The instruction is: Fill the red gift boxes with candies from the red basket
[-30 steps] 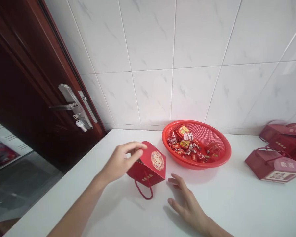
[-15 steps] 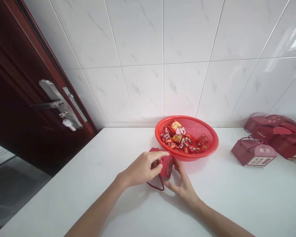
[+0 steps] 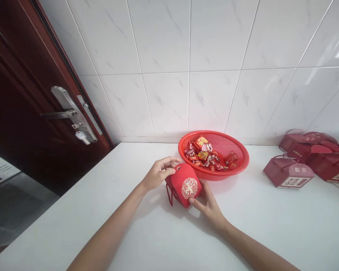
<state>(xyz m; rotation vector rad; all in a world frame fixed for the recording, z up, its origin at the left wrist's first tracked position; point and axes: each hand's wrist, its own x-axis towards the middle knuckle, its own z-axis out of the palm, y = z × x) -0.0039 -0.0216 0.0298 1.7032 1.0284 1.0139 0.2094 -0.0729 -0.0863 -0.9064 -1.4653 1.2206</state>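
A red paper gift box (image 3: pixel 184 184) with a round gold-and-white emblem stands on the white countertop (image 3: pixel 243 229), its red cord handle (image 3: pixel 169 195) hanging at the left. My left hand (image 3: pixel 159 174) pinches the box's upper left corner between thumb and fingers. My right hand (image 3: pixel 207 205) grips its lower right side, with the thumb on the front and the fingers behind. Just beyond the box sits a red plastic mesh basket (image 3: pixel 237 148) filled with wrapped candies (image 3: pixel 203 155).
Several assembled red gift boxes (image 3: pixel 288 172) stand in a group at the right of the counter. A white tiled wall (image 3: pixel 164 101) rises behind it. A dark wooden door (image 3: pixel 22 101) with a steel lever handle and hanging key stands at the left, beyond the counter's edge.
The box has turned, and its emblem faces me again. My right hand has moved in from beside the box and now grips it. The view has shifted slightly since the oldest frame.
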